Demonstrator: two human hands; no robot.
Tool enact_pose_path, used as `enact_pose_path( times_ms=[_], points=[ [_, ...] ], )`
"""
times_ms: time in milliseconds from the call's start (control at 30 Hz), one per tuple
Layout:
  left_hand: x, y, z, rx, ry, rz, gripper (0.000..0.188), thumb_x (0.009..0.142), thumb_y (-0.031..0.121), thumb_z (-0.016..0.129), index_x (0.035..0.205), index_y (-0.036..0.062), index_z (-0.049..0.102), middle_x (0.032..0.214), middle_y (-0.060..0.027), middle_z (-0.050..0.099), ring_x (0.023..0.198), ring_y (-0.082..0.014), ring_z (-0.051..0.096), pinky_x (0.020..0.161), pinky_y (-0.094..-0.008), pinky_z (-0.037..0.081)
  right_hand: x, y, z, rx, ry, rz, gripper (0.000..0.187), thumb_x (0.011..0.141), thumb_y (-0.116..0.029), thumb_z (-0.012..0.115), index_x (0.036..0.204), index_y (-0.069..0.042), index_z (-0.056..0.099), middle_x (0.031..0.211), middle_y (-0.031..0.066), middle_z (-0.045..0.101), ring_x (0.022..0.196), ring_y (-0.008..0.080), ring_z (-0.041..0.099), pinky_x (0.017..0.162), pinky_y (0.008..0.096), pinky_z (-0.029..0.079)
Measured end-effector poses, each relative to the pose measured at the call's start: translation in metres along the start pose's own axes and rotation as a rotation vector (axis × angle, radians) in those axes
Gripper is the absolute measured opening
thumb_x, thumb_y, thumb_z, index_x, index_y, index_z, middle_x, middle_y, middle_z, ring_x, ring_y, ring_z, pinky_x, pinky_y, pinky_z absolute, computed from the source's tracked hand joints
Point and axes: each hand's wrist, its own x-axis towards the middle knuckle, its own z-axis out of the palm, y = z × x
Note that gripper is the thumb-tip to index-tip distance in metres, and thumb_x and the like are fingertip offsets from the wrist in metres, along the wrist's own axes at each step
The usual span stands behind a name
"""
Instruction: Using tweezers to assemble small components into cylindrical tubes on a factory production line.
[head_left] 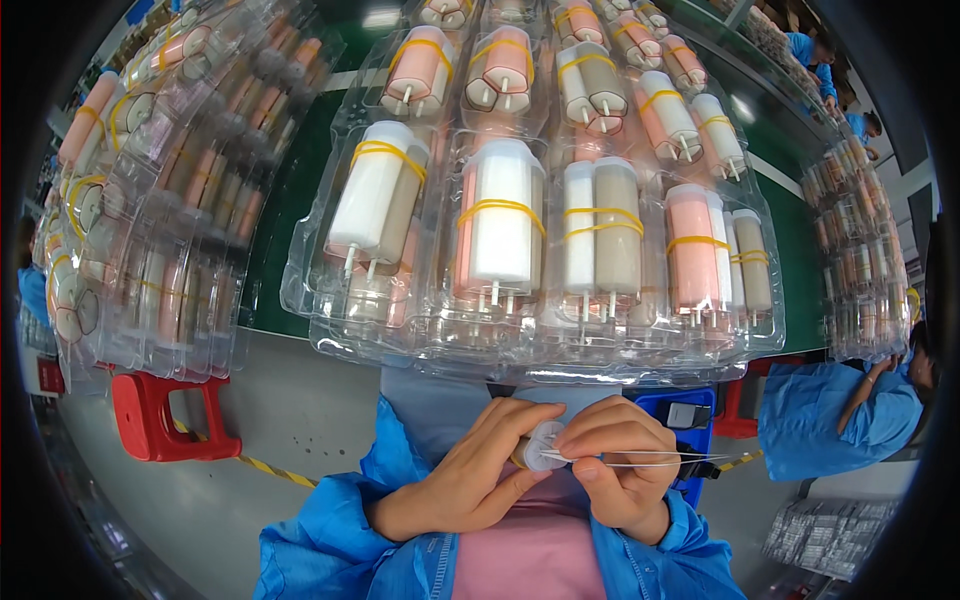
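Note:
Near my chest, my left hand point(475, 475) is closed around a small bundle of tubes point(545, 458), whose pale round ends face up between my fingers. My right hand point(625, 465) pinches several thin white strands point(672, 456) close to those ends. The strands stick out past my right fingers to the right, and their tips seem to touch or enter the tube ends; which of the two I cannot tell. Most of the bundle is hidden by my left fingers.
In front stand stacked clear plastic trays point(470, 355) holding banded bundles of white, pink and grey tubes point(503, 220). More loaded trays rise at left point(190, 250) and right point(865, 270). A red stool point(165, 420), a blue crate point(655, 405) and a person in blue point(840, 405) are nearby.

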Motion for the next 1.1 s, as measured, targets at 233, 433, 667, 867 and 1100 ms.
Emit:
enact_pose_path(
  times_ms=[233, 433, 667, 867, 1100],
  points=[
    [-0.0009, -0.001, 0.0008, -0.015, 0.003, -0.006, 0.057, 0.08, 0.0, 0.062, 0.131, -0.0049, 0.039, 0.111, -0.0192, 0.048, 0.093, -0.0315, 0.048, 0.078, -0.0345, 0.042, 0.001, 0.0, 0.0013, -0.01, -0.001, 0.009, 0.009, 0.074, -0.005, 0.071, 0.08, -0.001, 0.065, 0.079, 0.0112, 0.066, 0.067, 0.0244, 0.062, 0.061, 0.0307, 0.049],
    [-0.0029, -0.0033, 0.0003, -0.018, -0.002, -0.002, 0.056, 0.08, 0.0, 0.062, 0.131, -0.0051, 0.039, 0.111, -0.0191, 0.048, 0.093, -0.0312, 0.048, 0.078, -0.0348, 0.042, 0.0005, 0.0033, 0.0018, 0.018, 0.006, 0.015, 0.009, 0.075, -0.006, 0.07, 0.079, 0.0, 0.065, 0.076, 0.011, 0.066, 0.065, 0.0238, 0.062, 0.059, 0.0302, 0.049],
    [-0.0028, -0.002, -0.0007, 0.001, -0.02, -0.008, 0.056, 0.08, 0.001, 0.062, 0.13, -0.006, 0.039, 0.111, -0.019, 0.048, 0.093, -0.0319, 0.048, 0.079, -0.0357, 0.043, 0.001, 0.0062, -0.0002, 0.063, -0.002, 0.003, 0.008, 0.075, -0.006, 0.07, 0.078, 0.0, 0.065, 0.075, 0.0111, 0.066, 0.064, 0.0233, 0.062, 0.058, 0.03, 0.05],
    [-0.0029, -0.0008, 0.0008, -0.01, -0.007, -0.017, 0.054, 0.08, 0.001, 0.062, 0.129, -0.0066, 0.04, 0.11, -0.0197, 0.049, 0.093, -0.0333, 0.049, 0.08, -0.0378, 0.043, 0.0012, 0.0073, -0.0017, 0.058, -0.036, -0.009, 0.008, 0.074, -0.004, 0.07, 0.078, -0.001, 0.065, 0.075, 0.0115, 0.065, 0.064, 0.0247, 0.062, 0.059, 0.0304, 0.05],
    [-0.0018, -0.0009, -0.0024, 0.049, -0.007, -0.004, 0.052, 0.081, 0.004, 0.062, 0.127, -0.0074, 0.042, 0.11, -0.021, 0.05, 0.095, -0.0351, 0.049, 0.082, -0.0393, 0.042, 0.0045, 0.0046, -0.0012, -0.05, -0.093, -0.064, 0.009, 0.071, -0.002, 0.071, 0.078, 0.0, 0.064, 0.074, 0.0128, 0.064, 0.065, 0.0272, 0.061, 0.06, 0.0314, 0.05]
  ],
)
